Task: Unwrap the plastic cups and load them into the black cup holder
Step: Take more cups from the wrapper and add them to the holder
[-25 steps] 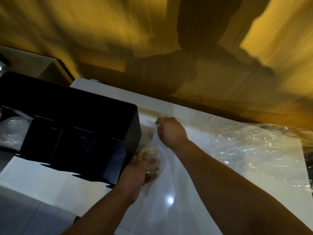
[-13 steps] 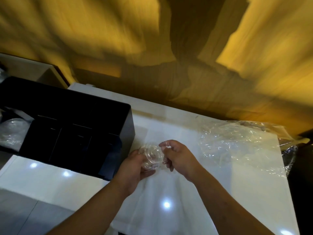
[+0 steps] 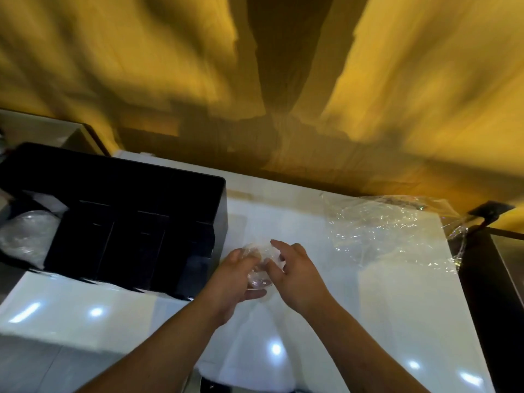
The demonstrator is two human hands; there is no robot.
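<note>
A stack of clear plastic cups (image 3: 259, 275) in a thin wrapper sits between my two hands over the white counter. My left hand (image 3: 232, 275) grips the stack from the left. My right hand (image 3: 295, 275) is at its right side, fingers on the wrapper at the stack's top end. The wrapper's loose tail (image 3: 252, 344) trails down toward me. The black cup holder (image 3: 119, 199) stands just to the left of my hands, with several dark upright slots facing me.
A crumpled sheet of clear plastic (image 3: 388, 234) lies at the counter's back right. Another clear bag (image 3: 25, 236) rests left of the holder. The white counter (image 3: 368, 321) ends at a dark edge on the right; a yellow-brown wall rises behind.
My right hand came back from the far side of the counter to the cup stack. Both hands with the stack now sit a little closer to me.
</note>
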